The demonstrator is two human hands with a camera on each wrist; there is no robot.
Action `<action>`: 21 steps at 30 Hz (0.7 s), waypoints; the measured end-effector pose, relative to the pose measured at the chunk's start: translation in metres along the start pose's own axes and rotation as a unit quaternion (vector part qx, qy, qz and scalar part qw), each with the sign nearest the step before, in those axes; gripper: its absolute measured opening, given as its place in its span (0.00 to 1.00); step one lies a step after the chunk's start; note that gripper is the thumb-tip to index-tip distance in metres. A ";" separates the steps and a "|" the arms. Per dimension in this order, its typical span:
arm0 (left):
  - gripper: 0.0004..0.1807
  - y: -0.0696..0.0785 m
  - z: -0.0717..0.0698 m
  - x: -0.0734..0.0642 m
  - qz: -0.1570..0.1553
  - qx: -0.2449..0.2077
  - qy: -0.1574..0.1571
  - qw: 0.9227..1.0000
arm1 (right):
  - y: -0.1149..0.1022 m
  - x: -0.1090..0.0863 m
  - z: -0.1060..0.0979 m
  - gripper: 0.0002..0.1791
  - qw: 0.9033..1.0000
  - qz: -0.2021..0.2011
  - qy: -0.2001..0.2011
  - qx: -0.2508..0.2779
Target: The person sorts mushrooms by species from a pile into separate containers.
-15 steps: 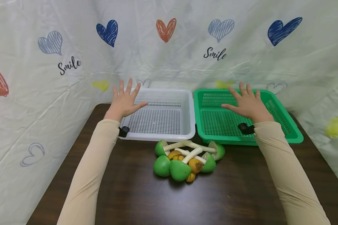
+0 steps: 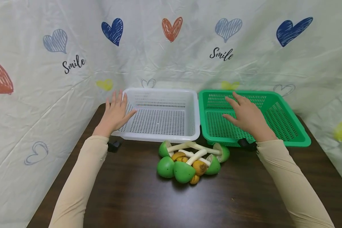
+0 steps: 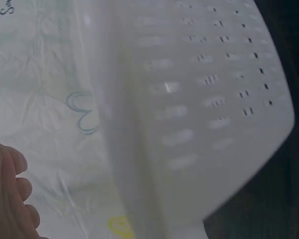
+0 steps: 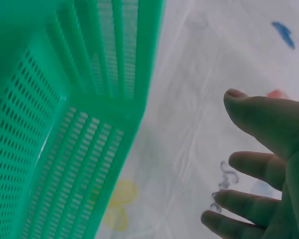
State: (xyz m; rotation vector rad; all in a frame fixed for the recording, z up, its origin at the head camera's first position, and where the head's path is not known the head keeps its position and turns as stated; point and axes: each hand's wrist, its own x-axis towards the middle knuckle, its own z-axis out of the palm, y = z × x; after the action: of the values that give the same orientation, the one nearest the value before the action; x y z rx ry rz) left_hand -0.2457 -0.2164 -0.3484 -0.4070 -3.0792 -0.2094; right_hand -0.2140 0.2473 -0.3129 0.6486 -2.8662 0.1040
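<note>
My left hand (image 2: 114, 114) hovers at the left end of a white plastic basket (image 2: 156, 138), fingers spread and nothing held. Over the green plastic basket (image 2: 297, 139) hangs my right hand (image 2: 248, 115), its fingers apart and slightly bent, also holding nothing. In the right wrist view the thumb and fingers (image 4: 256, 167) stand beside the green basket's rim. A pile of mushrooms lies in front of the baskets: several have green caps (image 2: 184, 172) and pale stems (image 2: 197, 156), and smaller orange-brown ones (image 2: 199, 167) sit among them.
Both baskets stand side by side at the back of a dark wooden table (image 2: 136, 196). Behind them hangs a pale curtain (image 2: 148, 60) printed with hearts and the word Smile. Each wrist carries a small black camera (image 2: 114, 146).
My left hand has moved left and lower, toward the white basket's left end. The right hand has dropped slightly and its fingers have bent a little. The view has shifted slightly.
</note>
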 end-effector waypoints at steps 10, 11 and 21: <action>0.38 -0.037 0.023 -0.029 -0.018 -0.014 -0.001 1.000 | -0.045 -0.018 0.011 0.23 0.981 -0.162 0.101 0.042; 0.38 -0.038 0.024 -0.031 -0.019 -0.015 -0.002 1.000 | -0.049 -0.020 0.012 0.22 0.976 -0.181 0.109 0.049; 0.36 -0.047 0.039 -0.039 -0.012 -0.014 0.006 1.000 | -0.084 -0.039 0.029 0.16 0.942 -0.304 0.075 0.121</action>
State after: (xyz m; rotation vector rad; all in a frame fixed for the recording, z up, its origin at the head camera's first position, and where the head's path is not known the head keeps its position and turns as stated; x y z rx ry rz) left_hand -0.2209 -0.2656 -0.3948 -0.3699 -3.0733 -0.2538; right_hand -0.1484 0.1844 -0.3478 1.4683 -2.3974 0.3925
